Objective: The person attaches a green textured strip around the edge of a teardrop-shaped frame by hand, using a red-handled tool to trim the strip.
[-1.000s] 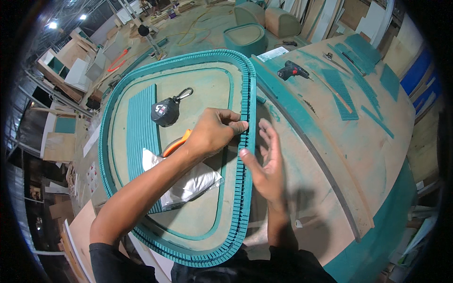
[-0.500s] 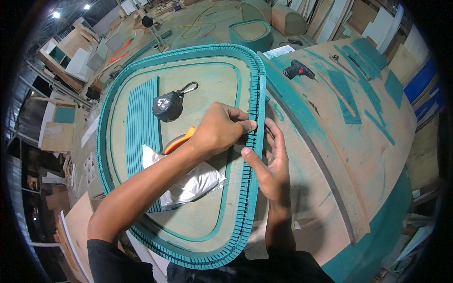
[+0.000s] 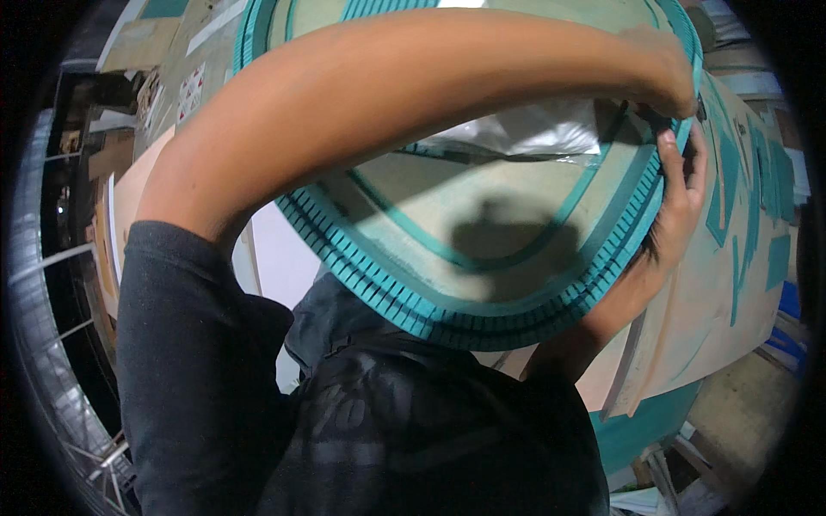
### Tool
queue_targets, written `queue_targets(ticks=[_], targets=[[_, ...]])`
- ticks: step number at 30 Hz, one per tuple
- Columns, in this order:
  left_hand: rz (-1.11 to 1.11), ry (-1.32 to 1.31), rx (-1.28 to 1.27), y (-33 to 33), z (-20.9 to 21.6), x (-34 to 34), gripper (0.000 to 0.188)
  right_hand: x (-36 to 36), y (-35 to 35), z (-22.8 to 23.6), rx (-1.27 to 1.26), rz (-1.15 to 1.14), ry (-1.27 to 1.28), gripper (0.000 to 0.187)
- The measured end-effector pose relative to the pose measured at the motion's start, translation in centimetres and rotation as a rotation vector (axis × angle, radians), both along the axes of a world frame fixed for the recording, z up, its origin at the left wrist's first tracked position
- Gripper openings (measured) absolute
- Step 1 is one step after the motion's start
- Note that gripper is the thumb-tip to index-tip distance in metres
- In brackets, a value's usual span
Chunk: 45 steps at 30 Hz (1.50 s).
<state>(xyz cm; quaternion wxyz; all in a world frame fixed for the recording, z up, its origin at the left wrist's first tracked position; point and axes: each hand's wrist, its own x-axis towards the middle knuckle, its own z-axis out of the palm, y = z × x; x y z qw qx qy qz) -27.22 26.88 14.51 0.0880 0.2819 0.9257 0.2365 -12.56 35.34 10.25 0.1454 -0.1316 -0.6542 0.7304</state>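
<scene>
A rounded panel (image 3: 404, 189) with a slotted teal rim (image 3: 482, 334) lies tilted in front of me. My left arm reaches across it, and my left hand (image 3: 664, 73) is curled against the rim on the right; its fingertips are mostly hidden, so what they pinch does not show. Just below it, my right hand (image 3: 681, 189) grips that same stretch of rim, thumb on the top face and fingers around the outer side. A clear bag with white contents (image 3: 538, 131) lies on the panel, partly covered by my left forearm. Ribbed teal strips (image 3: 387, 8) show at the top edge.
To the right spreads a large curved board (image 3: 705, 318) dusted with teal, carrying teal offcuts (image 3: 779, 163) and a long dark strip (image 3: 626, 365). At left, a pale board (image 3: 288, 258) stands beside my sleeve.
The view has tipped down toward my torso, so the panel appears higher. My left forearm now covers much of it. Both hands remain at the right rim; the black pouch is out of sight.
</scene>
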Motion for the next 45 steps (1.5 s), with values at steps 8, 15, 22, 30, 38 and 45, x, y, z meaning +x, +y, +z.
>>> queue_targets(ticks=[8, 15, 22, 30, 38, 45], targets=[[0.011, 0.029, -0.026, -0.3, 1.1, 1.5, 0.029, -0.5, 0.1, -1.0, -0.022, 0.042, 0.148, 0.063], [0.072, 0.194, 0.328, -5.8, 3.9, 4.9, 0.026, 0.3, -2.0, 1.7, 0.060, -0.075, 0.065, 0.056], [0.133, 0.063, 0.471, -23.8, 7.4, 14.3, 0.030, 0.9, -0.4, 0.5, 0.371, -0.218, -0.118, 0.059], [-0.172, -0.350, 0.357, -27.3, 6.3, 20.9, 0.030, 0.4, -2.2, 1.3, 0.329, -0.199, -0.035, 0.067], [-0.297, -0.540, 0.402, -22.7, 3.9, 21.3, 0.047, 0.5, -2.6, 1.6, 0.201, -0.221, -0.006, 0.059], [-0.286, -0.430, 0.276, -22.7, 4.4, 22.6, 0.053, 0.5, -0.8, 0.6, 0.233, -0.077, 0.028, 0.063]])
